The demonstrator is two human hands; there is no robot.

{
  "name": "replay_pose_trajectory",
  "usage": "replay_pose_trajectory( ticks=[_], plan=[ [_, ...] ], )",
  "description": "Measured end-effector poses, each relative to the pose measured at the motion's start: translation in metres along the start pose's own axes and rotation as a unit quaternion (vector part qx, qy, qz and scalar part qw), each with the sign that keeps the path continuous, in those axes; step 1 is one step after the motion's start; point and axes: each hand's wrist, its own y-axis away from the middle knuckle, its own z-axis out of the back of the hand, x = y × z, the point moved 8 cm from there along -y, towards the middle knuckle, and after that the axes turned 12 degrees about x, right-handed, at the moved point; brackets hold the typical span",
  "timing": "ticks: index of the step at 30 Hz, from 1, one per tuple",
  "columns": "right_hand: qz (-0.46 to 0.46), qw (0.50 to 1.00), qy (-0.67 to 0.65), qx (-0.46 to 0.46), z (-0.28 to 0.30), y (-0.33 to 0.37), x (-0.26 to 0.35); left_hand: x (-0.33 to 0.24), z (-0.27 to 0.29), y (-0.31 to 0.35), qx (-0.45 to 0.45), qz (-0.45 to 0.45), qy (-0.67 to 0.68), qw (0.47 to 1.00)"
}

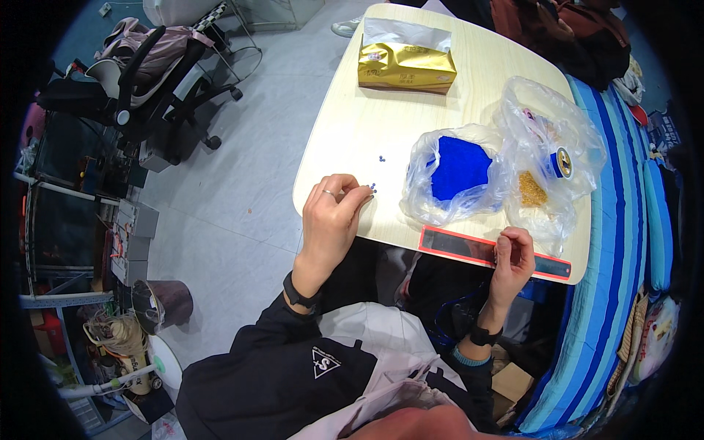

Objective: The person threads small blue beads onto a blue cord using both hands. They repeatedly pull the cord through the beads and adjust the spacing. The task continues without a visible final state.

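My left hand (pixel 331 218), with a ring on one finger, rests at the table's left edge with thumb and forefinger pinched together. Right at those fingertips lie a few tiny blue beads (pixel 373 186); whatever the pinch holds is too small to make out. A little farther away sits another small cluster of blue beads (pixel 381 158). Over the near edge, my right hand (pixel 515 262) has its fingers curled against the thumb, and I cannot make out anything in them. It covers part of a flat dark strip with a red border (pixel 462 247) lying along that edge.
An opened clear plastic bag (pixel 419 209) holds a bright blue mass (pixel 460 169). Beside it, another clear bag (pixel 539 92) contains gold grains (pixel 531 191) and a can (pixel 562 163). A gold tissue pack (pixel 407 62) stands at the back. A person in brown (pixel 579 29) sits beyond the table.
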Motion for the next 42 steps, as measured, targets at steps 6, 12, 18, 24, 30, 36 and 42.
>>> replay_pose_trajectory(
  ticks=[6, 12, 18, 24, 30, 36, 42],
  plan=[
    [0.002, 1.000, -0.005, 0.010, -0.001, 0.000, 0.001, 0.001, -0.003, -0.002, 0.001, -0.016, -0.023, 1.000],
    [0.006, 1.000, -0.005, 0.007, -0.004, -0.001, 0.001, -0.002, -0.008, -0.007, 0.032, -0.039, -0.043, 0.998],
    [0.011, 0.999, 0.042, 0.008, -0.015, 0.003, 0.033, -0.003, 0.006, -0.005, -0.027, 0.023, 0.210, 0.977],
    [0.061, 0.983, 0.136, 0.102, -0.072, 0.022, 0.070, -0.040, -0.054, 0.020, 0.099, 0.212, 0.815, 0.531],
    [0.049, 0.987, 0.114, 0.101, -0.087, 0.026, 0.070, -0.050, -0.066, 0.025, 0.113, 0.229, 0.842, 0.475],
    [0.076, 0.984, 0.128, 0.101, -0.087, 0.026, 0.073, -0.047, -0.063, 0.027, 0.091, 0.232, 0.816, 0.521],
    [0.099, 0.982, 0.124, 0.099, -0.090, 0.027, 0.074, -0.049, -0.063, 0.027, 0.100, 0.234, 0.828, 0.500]
  ],
)
